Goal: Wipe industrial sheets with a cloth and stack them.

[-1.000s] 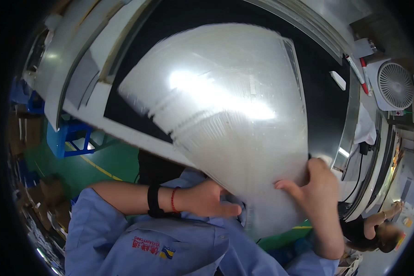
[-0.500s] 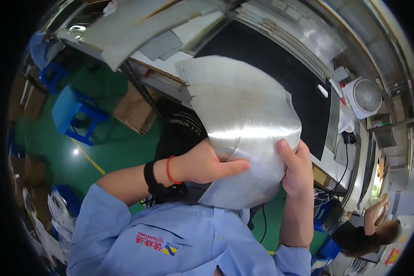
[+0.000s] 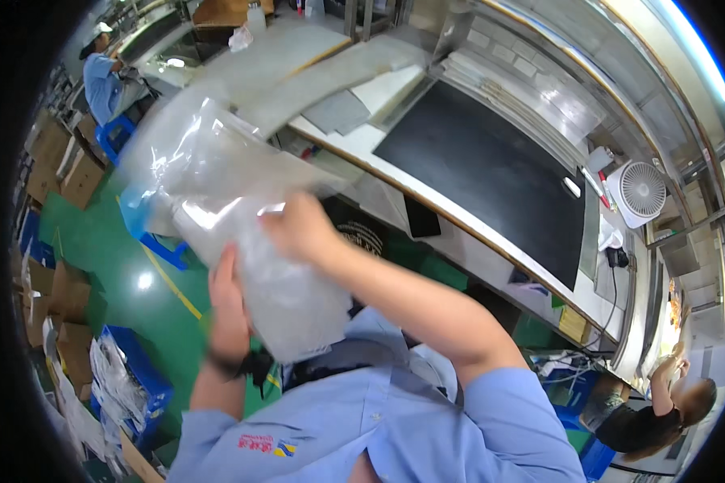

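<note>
a stack of clear plastic sheets [image 3: 235, 208] is up in the air, off to the person's left, in front of their tummy and above the green floor [image 3: 125, 262]. the left hand [image 3: 229, 304] pinches the near left edge, with its thumb up along the side. a black band [image 3: 227, 366] goes around that wrist. the right arm reaches across to the left, and the right hand [image 3: 296, 229] is on the sheets, above the other hand. its fingers are bent in, but it is blurry, so i cannot tell if it pinches them. the far end of the stack is shiny and blurry too. to the right is a white tabletop [image 3: 596, 307] with a black mat [image 3: 499, 177] on it. a little white thing [image 3: 571, 187] lies by the mat's right edge, near a red marker [image 3: 604, 193] and a round white fan [image 3: 642, 191]. a blue bin [image 3: 155, 396] full of crumpled plastic sits on the floor at the left, near brown boxes [image 3: 72, 302].
</note>
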Demonstrator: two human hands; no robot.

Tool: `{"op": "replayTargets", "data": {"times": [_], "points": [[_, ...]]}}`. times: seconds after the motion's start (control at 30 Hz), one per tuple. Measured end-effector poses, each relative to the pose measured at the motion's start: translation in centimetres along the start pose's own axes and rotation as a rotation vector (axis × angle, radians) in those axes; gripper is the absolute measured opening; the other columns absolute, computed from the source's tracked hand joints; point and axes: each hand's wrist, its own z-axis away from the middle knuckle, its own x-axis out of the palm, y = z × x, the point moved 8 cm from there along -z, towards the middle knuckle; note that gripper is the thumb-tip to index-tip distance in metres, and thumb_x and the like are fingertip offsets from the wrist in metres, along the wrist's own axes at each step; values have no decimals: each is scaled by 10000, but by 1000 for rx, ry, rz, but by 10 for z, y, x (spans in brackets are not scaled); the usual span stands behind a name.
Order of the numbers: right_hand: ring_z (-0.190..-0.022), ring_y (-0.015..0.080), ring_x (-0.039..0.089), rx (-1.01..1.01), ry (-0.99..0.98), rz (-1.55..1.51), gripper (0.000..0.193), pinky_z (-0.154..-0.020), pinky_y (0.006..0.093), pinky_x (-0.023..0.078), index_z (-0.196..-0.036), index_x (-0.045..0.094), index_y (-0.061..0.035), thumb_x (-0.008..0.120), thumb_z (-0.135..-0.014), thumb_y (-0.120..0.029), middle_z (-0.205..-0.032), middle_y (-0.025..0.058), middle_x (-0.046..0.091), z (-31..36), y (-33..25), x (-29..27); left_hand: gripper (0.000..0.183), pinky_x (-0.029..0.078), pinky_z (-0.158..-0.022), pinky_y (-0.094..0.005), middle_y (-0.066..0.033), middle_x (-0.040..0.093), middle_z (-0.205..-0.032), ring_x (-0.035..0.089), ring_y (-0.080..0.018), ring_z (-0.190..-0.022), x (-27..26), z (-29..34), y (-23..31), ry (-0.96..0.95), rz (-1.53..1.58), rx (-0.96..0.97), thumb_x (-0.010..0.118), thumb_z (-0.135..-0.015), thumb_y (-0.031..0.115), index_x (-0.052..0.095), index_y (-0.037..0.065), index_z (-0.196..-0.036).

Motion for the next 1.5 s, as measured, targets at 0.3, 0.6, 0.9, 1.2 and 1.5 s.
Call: {"op": "replayTargets", "data": {"times": [0.3,0.6,0.9,1.2,1.5], "points": [[-779,189,668,417,-189,-961,274,-711,338,521,-1073,633,51,611,-909,-168,-943,170,698,6,120,83,389,518,-940,-393,-153,593,-1246,619,-276,-1078,-79,14,-89,-103,269,70,447,-1027,213,489,-29,-1328],[-1239,294,534,-700,-277,340,453,-1070,419,394,-1246,600,-31,632,-797,-77,-1280,144,607,22,110,91,363,542,-836,-416,-178,614,-1223,644,-301,-1037,-114,22,-126,23,-297,99,489,-970,139,527,-2,-1303],[-1003,197,637,-76,-218,30,414,-900,348,493,-1251,554,15,661,-863,-82,-1091,110,680,-9,86,74,402,451,-1039,-390,-156,593,-1273,612,-263,-1103,-52,10,-26,209,441,-19,407,-1027,179,445,-25,-1372],[-907,252,678,380,-80,-372,326,-817,363,521,-1136,659,12,626,-903,-214,-993,164,705,8,130,66,439,516,-931,-364,-139,607,-1266,631,-253,-1090,-48,3,-81,85,450,-280,502,-1015,272,487,-32,-1332],[-961,396,661,247,-181,353,350,-832,445,509,-977,666,62,656,-882,-274,-985,257,683,1,19,10,716,401,-1076,-453,-188,540,-1369,545,-318,-1228,13,-5,-20,-173,970,-645,390,-982,582,450,-5,-1388]]}}
